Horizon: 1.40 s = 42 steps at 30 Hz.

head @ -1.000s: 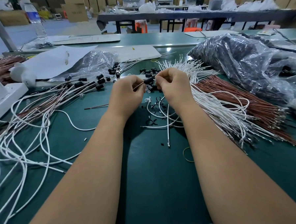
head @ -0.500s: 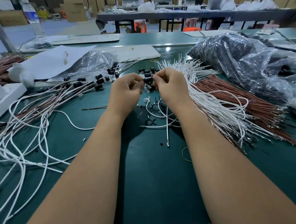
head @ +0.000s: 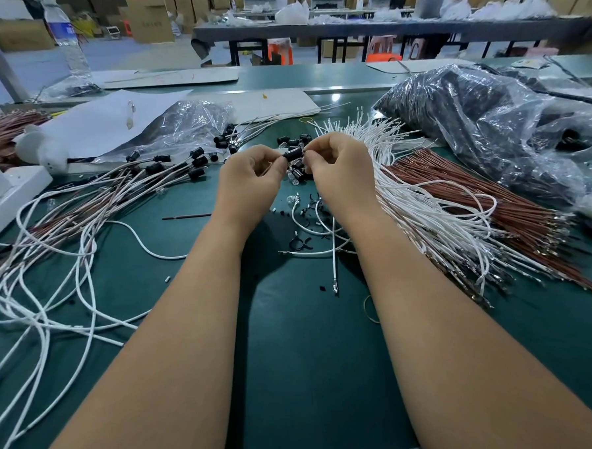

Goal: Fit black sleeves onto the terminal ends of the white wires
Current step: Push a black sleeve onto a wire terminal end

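Pinching a small black cylindrical plastic sleeve [head: 292, 153] between them, the left hand [head: 249, 184] and the right hand [head: 340, 174] met above the green table [head: 295, 361], near a heap of loose black sleeves [head: 295, 171]. Each grip was pressed together on the sleeve; the wire end going into it was hidden by the fingers. The sleeve seemed light, stiff and a little slippery, so it was best held by its sides. The bundle of thin white wires [head: 424, 204] beside the right hand looked soft and bendable, so a wire probably needed holding close behind its metal terminal.
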Available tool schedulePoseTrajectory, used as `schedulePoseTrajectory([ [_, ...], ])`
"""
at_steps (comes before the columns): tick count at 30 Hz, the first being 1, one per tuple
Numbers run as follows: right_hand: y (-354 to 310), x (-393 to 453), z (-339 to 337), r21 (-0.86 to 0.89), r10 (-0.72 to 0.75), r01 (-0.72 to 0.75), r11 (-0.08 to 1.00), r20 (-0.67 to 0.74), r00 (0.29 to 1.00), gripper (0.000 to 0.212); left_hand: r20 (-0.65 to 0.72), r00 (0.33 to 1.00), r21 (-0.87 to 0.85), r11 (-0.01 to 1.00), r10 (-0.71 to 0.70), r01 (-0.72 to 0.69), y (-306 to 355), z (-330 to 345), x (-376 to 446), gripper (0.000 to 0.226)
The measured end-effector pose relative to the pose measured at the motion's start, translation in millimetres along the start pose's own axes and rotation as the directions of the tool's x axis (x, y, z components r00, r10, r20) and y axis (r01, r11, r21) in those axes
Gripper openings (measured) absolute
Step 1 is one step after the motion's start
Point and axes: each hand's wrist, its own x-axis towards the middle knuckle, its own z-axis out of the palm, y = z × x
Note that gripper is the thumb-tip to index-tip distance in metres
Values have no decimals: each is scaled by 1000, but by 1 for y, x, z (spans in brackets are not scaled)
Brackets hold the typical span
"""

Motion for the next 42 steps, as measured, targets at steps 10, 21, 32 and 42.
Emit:
schedulePoseTrajectory([
  [10, -2, -4, 1, 42, -53, 53, 998, -11, 999, 6, 24, 999, -31, 998, -47, 48, 2, -1, 2, 7],
  [21, -3, -3, 3, 224, 74, -103, 969, 134, 988, 6, 76, 995, -139, 988, -57, 67, 5, -2, 1, 4],
  [32, 2, -2, 3, 241, 135, -161, 957, 121, 983, 10, 224, 974, -34, 999, -29, 37, 7, -8, 3, 23],
  [42, 1, -7, 0, 421, 61, -183, 889, 287, 956, 18, 95, 994, -105, 993, -49, 59, -3, -7, 1, 13],
])
